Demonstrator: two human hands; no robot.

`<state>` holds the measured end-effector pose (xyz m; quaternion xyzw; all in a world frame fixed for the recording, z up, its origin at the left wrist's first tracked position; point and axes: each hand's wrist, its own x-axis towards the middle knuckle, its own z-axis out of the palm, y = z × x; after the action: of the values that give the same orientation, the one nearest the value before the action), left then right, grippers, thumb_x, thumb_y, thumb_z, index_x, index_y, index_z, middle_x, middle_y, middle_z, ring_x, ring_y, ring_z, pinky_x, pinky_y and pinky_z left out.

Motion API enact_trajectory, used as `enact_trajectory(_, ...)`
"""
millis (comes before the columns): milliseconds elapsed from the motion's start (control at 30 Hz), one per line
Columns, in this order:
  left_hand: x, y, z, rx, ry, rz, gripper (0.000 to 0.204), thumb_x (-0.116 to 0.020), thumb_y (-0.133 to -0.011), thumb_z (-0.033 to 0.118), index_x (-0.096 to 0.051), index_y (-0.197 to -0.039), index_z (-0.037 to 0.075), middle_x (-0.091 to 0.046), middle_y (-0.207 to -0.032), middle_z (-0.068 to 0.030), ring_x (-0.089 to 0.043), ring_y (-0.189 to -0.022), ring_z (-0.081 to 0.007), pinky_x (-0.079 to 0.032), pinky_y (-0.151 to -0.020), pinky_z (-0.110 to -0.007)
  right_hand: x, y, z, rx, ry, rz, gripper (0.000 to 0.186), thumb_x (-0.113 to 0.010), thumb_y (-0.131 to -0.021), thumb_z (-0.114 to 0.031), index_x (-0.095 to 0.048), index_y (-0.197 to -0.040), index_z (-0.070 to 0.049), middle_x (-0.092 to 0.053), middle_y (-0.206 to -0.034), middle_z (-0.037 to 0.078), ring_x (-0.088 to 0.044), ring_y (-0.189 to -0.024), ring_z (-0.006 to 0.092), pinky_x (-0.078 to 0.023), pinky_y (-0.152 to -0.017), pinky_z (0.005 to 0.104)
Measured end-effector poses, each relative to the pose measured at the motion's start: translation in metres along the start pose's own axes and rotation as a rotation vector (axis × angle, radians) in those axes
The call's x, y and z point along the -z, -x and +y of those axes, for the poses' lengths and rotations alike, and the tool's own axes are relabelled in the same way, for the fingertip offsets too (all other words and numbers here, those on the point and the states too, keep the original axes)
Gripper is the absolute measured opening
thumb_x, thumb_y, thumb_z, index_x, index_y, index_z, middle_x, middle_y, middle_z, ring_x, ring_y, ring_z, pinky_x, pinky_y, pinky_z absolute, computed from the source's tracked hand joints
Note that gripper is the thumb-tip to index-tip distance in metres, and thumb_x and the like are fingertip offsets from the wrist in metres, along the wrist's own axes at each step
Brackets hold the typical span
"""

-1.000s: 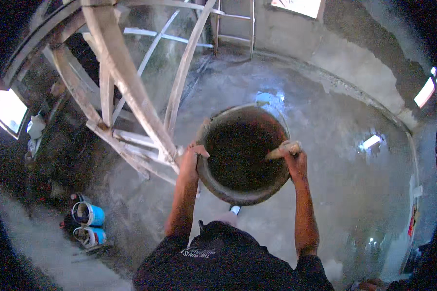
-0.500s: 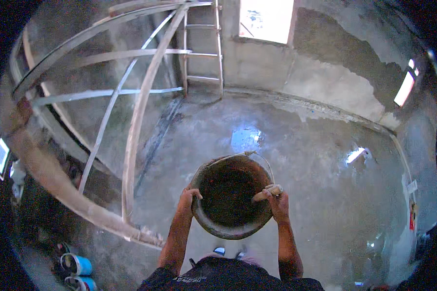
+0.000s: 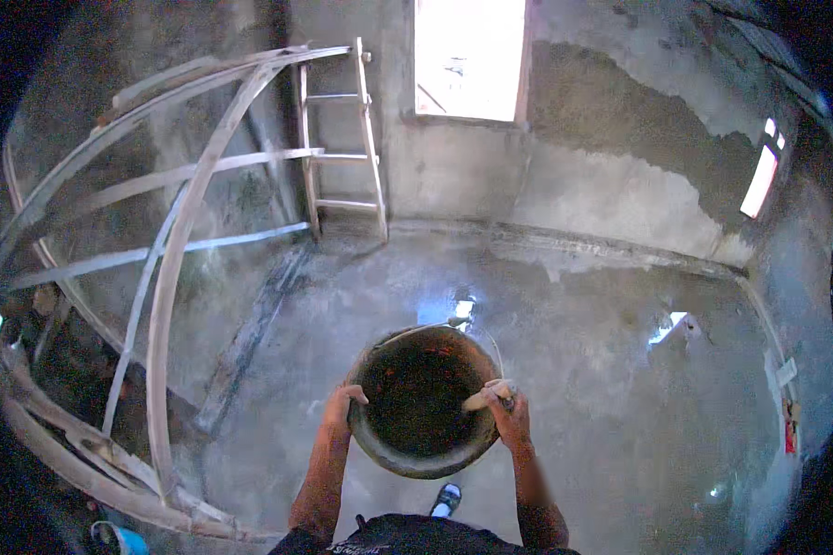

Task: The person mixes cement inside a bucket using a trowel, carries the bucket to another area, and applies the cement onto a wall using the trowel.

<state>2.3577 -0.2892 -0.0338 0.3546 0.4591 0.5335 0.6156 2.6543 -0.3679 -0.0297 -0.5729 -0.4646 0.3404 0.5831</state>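
Held in front of my body is a wide, dark round bucket (image 3: 405,462), its rough rim facing up. My left hand (image 3: 339,409) is closed over the left side of the rim, thumb on the inside. On the opposite side my right hand (image 3: 514,422) grips the rim together with a tan, rounded tool handle (image 3: 478,400); the tool's other end is hidden in the bucket's dark inside. A thin wire bail (image 3: 498,347) arcs over the far right of the rim. What the bucket contains is too dark to make out.
Wooden scaffolding with curved-looking poles (image 3: 178,250) fills the left side. Its ladder-like end (image 3: 378,176) stands by the far wall, left of a bright window (image 3: 469,60). Shiny wet patches (image 3: 668,329) mark the concrete floor. A blue pail (image 3: 130,540) sits at lower left.
The view has tilted up and shifted, with the scaffolding now lower and further left. One sandalled foot shows ahead of my body. Both hands keep their hold on the bucket.
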Motion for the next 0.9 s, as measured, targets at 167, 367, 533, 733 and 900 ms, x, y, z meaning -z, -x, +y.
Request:
enact_trajectory(167,-0.067,-0.072,-0.026,0.162,0.074,0.102,0.004,-0.055,-0.061,0.011,-0.054,-0.061,0.007,-0.053,-0.060,-0.0053,-0.053,-0.059,-0.0201,-0.044,-0.060,-0.031,0.047,-0.078,0.013,-0.057,-0.059,0.044,0.023,-0.067,-0.083,-0.023,-0.063,-0.095,-0.004,-0.063,-0.087,0.003,-0.059,-0.082,0.0138,-0.047,-0.077,0.0289)
enact_trajectory(367,-0.131,-0.144,-0.039,0.207,-0.130,-0.032,0.007,-0.057,-0.059,0.012,-0.054,-0.061,0.006,-0.051,-0.058,-0.0052,-0.053,-0.057,-0.0201,-0.043,-0.057,-0.032,0.090,-0.156,0.042,-0.059,-0.143,0.079,0.020,-0.067,-0.082,-0.020,-0.064,-0.095,-0.005,-0.063,-0.087,0.003,-0.058,-0.082,0.0126,-0.047,-0.075,0.0280)
enact_trajectory(533,-0.189,-0.235,-0.077,0.230,-0.163,-0.044,0.010,-0.059,-0.059,0.012,-0.056,-0.065,0.005,-0.050,-0.057,-0.0048,-0.052,-0.054,-0.0192,-0.044,-0.058,-0.031,0.127,-0.227,0.072,-0.017,-0.113,0.169,0.019,-0.067,-0.084,-0.021,-0.063,-0.091,-0.004,-0.062,-0.084,0.003,-0.058,-0.078,0.0121,-0.046,-0.072,0.0273)
enact_trajectory(733,-0.247,-0.349,-0.124,0.117,-0.079,-0.273,0.013,-0.059,-0.062,0.009,-0.060,-0.074,0.003,-0.052,-0.059,-0.0055,-0.055,-0.062,-0.0192,-0.047,-0.062,-0.031,0.164,-0.336,0.100,-0.044,-0.011,0.212,0.016,-0.066,-0.083,-0.018,-0.063,-0.087,-0.003,-0.063,-0.083,0.005,-0.059,-0.077,0.0140,-0.046,-0.072,0.0286)
enact_trajectory(900,-0.332,-0.405,-0.116,0.263,0.012,-0.152,0.022,-0.058,-0.057,0.003,-0.062,-0.079,0.002,-0.058,-0.067,-0.0060,-0.056,-0.063,-0.0190,-0.047,-0.062,-0.031,0.197,-0.420,0.124,-0.001,-0.017,0.206,0.015,-0.064,-0.084,-0.017,-0.063,-0.087,-0.003,-0.063,-0.083,0.004,-0.058,-0.076,0.0132,-0.046,-0.072,0.0271)
